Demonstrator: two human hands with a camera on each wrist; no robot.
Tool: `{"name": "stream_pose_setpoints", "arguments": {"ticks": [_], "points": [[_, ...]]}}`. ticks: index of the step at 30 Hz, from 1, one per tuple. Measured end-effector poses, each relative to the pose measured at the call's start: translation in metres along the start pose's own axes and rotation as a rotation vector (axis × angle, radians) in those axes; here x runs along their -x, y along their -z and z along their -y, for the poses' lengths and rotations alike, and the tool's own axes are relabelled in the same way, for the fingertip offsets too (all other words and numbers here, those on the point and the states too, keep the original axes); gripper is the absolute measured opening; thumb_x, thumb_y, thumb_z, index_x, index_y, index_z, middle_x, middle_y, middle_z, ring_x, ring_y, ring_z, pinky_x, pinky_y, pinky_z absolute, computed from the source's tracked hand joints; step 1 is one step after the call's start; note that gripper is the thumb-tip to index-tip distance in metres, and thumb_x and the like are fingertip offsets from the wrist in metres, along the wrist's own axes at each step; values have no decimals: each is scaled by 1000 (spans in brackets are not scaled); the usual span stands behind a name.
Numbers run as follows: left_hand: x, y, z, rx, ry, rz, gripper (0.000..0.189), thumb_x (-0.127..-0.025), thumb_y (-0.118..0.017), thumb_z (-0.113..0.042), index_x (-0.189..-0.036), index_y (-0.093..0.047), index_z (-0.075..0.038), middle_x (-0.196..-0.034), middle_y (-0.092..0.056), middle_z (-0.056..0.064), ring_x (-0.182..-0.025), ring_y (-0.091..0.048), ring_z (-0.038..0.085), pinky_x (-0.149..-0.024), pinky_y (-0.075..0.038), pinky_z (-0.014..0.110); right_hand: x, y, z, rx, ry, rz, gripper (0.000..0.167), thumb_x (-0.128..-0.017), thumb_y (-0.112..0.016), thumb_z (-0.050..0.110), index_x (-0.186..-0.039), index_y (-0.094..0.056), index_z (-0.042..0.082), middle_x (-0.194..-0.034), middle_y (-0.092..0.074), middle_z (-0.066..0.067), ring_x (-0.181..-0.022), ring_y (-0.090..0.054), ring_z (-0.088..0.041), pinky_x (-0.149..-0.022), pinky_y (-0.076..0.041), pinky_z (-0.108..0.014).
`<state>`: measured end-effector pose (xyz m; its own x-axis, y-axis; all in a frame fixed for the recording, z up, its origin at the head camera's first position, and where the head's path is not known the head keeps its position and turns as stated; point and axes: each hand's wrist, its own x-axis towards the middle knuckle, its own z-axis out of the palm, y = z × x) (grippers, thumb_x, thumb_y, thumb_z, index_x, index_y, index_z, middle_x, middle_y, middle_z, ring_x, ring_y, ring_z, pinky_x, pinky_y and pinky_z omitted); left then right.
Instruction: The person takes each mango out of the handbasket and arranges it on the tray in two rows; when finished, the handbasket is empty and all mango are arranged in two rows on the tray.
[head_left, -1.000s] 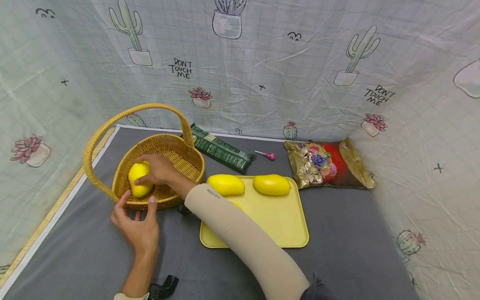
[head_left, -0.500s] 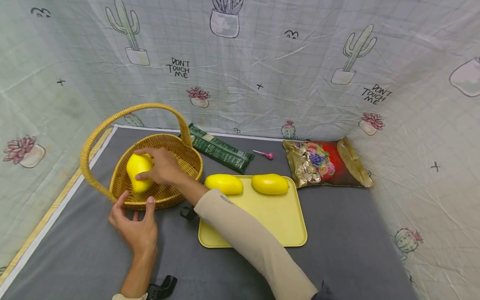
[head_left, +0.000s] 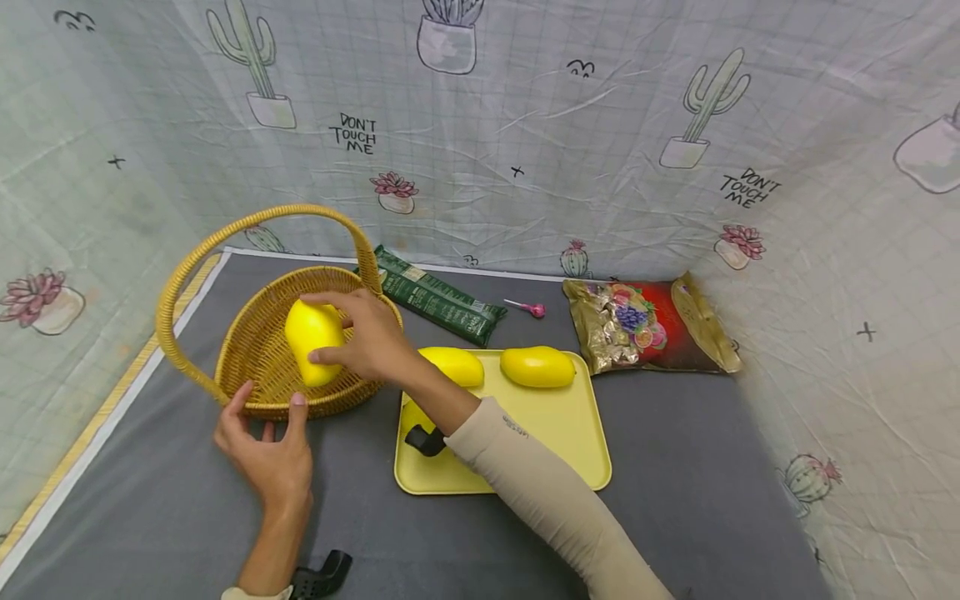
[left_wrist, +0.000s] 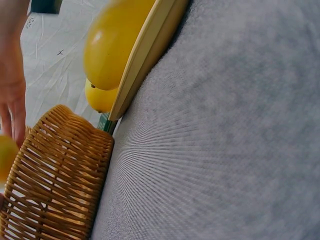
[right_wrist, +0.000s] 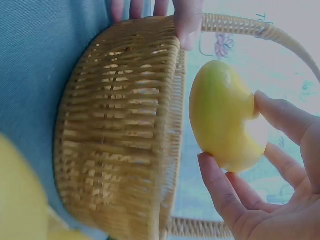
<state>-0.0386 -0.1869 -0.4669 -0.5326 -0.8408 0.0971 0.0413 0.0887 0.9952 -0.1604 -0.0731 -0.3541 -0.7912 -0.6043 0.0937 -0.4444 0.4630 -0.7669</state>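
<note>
A yellow mango (head_left: 309, 337) is pinched between the thumb and fingertips of my right hand (head_left: 373, 337), over the wicker basket (head_left: 247, 358). The right wrist view shows this mango (right_wrist: 220, 115) clear of the basket wall (right_wrist: 115, 125), just beyond its rim. My left hand (head_left: 270, 462) grips the basket's near rim, thumb on one side and fingers on the other. To the right, a yellow tray (head_left: 532, 442) bears a mango (head_left: 538, 367) at its back, another mango (head_left: 461, 367) beside it, and a third mango (head_left: 415, 418) partly hidden under my right wrist.
Behind the tray lie a long green packet (head_left: 442, 296) and a pink lollipop (head_left: 535, 310). A red and gold candy bag (head_left: 652, 325) is at the back right. The basket's tall handle (head_left: 262, 218) arches over it. A printed cloth wall (head_left: 517, 125) encloses the grey table.
My right hand has lifted the mango up from inside the basket and moved it to the right. The left hand has kept its hold on the rim.
</note>
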Motion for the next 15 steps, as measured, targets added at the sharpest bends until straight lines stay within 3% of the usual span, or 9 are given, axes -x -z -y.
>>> {"name": "stream_pose_setpoints", "arguments": {"ticks": [6, 15], "points": [[-2, 0, 1, 12, 0, -4, 65, -94, -80, -15, -153, -53, -22, -155, -31, 1, -148, -33, 21, -119, -34, 46, 24, 20, -8, -75, 15, -4, 73, -88, -89, 22, -153, -58, 33, -138, -55, -7, -124, -67, -27, -83, -56, -22], [-1, 0, 1, 14, -16, -5, 64, -95, -79, -15, -153, -53, -20, -157, -31, 2, -148, -33, 20, -118, -35, 45, 62, 55, -28, -74, -5, 7, 74, -88, -89, 17, -153, -58, 34, -137, -56, -4, -125, -64, -26, -92, -61, -32]]}}
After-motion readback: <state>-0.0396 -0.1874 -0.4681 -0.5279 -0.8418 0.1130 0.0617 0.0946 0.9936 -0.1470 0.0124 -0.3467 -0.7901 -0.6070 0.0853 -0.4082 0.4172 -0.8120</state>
